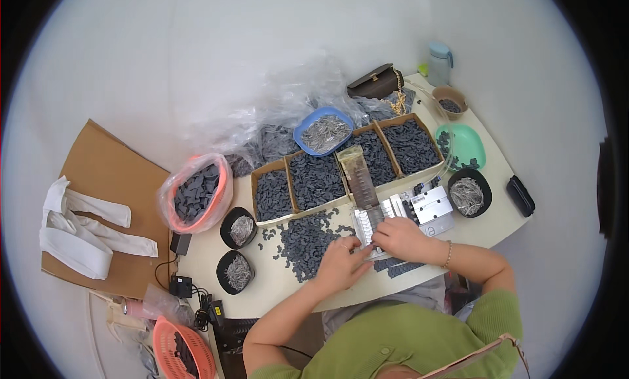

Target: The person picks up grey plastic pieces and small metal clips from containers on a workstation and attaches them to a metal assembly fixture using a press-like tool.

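My left hand [341,265] reaches in beside the loose dark grey plastic pieces [306,246], its fingertips at the near end of a silver metal fixture [367,225]. My right hand [401,239] bends over the same fixture, fingers closed and nearly meeting the left fingertips. Whatever is pinched between the fingers is too small to make out. A clear plastic tray [359,176] slopes down to the fixture from behind. To its right is a silver block mechanism [432,205]. Rows of dark grey strips [396,267] lie by the table's near edge, partly under my right forearm.
A divided cardboard box [272,219] of grey pieces stands behind. Metal pins fill a blue bowl [304,143] and black bowls [485,207] [224,232] [223,281]. A green bowl [470,143], black case [520,195] and pink basket [226,199] stand around. Cables [203,310] hang at left.
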